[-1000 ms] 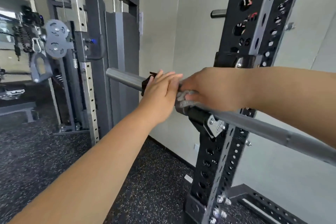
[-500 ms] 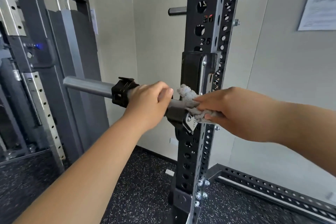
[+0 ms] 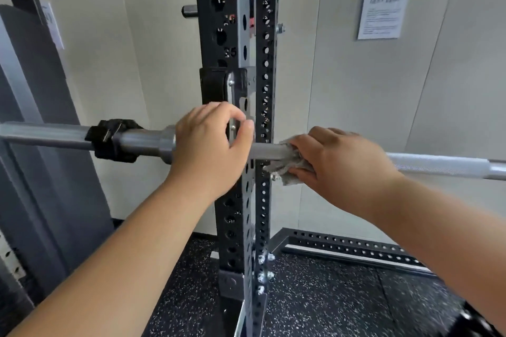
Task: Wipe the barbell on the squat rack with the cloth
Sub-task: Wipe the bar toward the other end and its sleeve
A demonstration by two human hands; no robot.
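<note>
Two bare hands sit on the barbell [image 3: 438,163], which crosses the middle of the frame from the left edge to the right edge and passes the squat rack [image 3: 219,227] upright at centre. The left hand [image 3: 210,145] lies over the bar just left of the upright, where the thick sleeve ends. Its fingers are curled over the top of the steel, though the far side of the grasp is hidden, so how fully it closes is hard to tell. The right hand [image 3: 342,164] is just right of the upright. It clutches a crumpled grey cloth [image 3: 290,165] and presses it round the bar, with fingers bent over the fabric and a loose corner hanging below. A short bare stretch of bar shows between the two hands.

Left of the left hand, a black collar [image 3: 115,141] clamps the sleeve. A black hook bracket [image 3: 216,85] is mounted on the upright above the bar. A printed sheet [image 3: 383,3] hangs on the wall at upper right, and speckled rubber floor [image 3: 328,298] fills the lower part of the frame.
</note>
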